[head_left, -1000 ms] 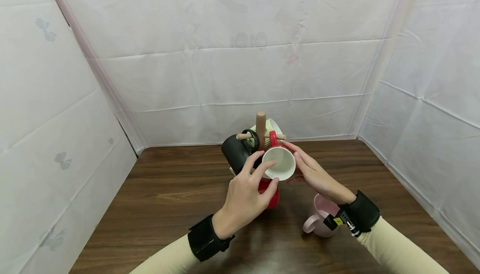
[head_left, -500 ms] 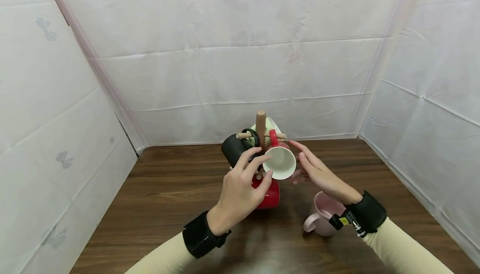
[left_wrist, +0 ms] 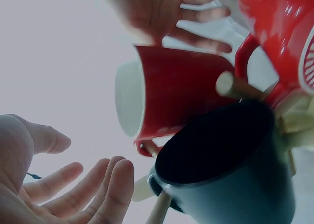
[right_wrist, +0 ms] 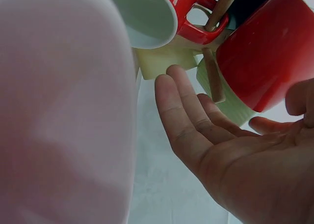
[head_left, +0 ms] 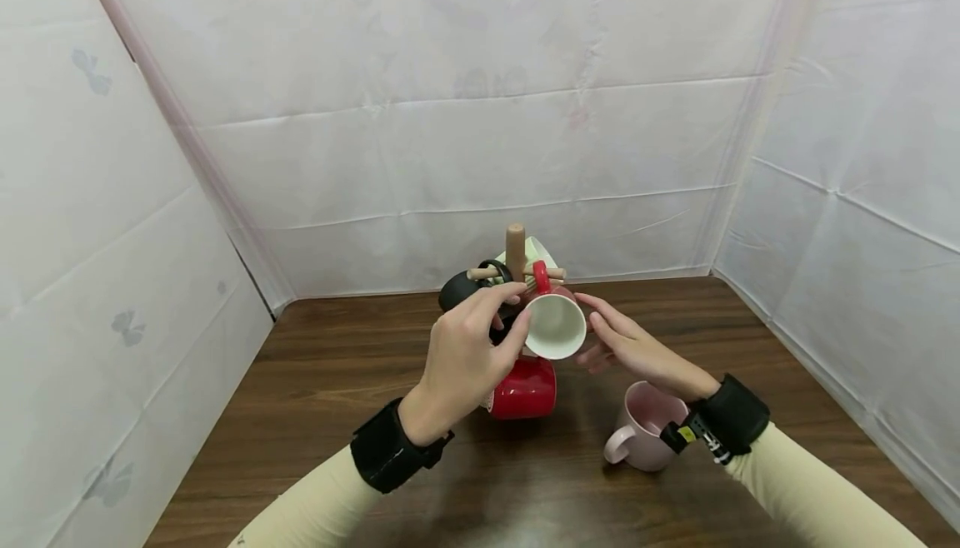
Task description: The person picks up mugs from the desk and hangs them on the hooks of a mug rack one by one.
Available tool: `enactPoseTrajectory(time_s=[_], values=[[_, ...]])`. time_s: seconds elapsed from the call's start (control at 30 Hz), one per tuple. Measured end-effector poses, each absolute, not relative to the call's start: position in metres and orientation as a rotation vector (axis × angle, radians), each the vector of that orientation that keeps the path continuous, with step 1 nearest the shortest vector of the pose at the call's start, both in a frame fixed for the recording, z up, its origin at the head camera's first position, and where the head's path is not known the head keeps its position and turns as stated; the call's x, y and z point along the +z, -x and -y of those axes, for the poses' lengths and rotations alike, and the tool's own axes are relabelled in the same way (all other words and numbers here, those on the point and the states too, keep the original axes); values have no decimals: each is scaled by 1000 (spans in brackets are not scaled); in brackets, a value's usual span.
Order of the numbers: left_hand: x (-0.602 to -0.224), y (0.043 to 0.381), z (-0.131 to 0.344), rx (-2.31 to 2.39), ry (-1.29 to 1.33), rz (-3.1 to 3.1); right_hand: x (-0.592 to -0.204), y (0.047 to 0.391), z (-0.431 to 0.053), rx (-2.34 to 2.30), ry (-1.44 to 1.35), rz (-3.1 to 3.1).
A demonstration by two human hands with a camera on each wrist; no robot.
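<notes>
A red mug with a white inside point(head_left: 556, 327) hangs by its handle on a peg of a wooden mug stand point(head_left: 515, 250), its mouth toward me. My left hand point(head_left: 467, 356) is just left of its rim, fingers loosely bent; the left wrist view shows them holding nothing. My right hand point(head_left: 637, 352) lies to the mug's right with relaxed fingers; the right wrist view shows it apart from the mug. Below hangs a second red mug point(head_left: 525, 388). A black mug point(left_wrist: 235, 170) hangs on the left, partly behind my left hand in the head view.
A pink mug point(head_left: 645, 430) stands on the wooden table point(head_left: 337, 365), below my right wrist. Behind the stand's post hangs a pale green ribbed mug point(right_wrist: 230, 101). White sheeting point(head_left: 465, 148) encloses the back and sides.
My left hand has drawn left off the upper red mug's rim, uncovering more of the lower red mug. My right hand has shifted slightly away. The upper red mug stays hanging.
</notes>
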State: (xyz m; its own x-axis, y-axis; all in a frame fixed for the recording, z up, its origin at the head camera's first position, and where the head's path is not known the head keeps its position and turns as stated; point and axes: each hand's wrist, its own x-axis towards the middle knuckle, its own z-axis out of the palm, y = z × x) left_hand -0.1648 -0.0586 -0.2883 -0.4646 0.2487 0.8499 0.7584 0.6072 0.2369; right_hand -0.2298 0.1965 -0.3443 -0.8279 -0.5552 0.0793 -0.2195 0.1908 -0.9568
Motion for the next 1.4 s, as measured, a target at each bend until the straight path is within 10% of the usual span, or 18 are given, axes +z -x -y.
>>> enactPoseTrajectory(time_s=[1.4], values=[[-249,242,82,-692,862,2105,-343,309,-202,-1271,908,-2099]])
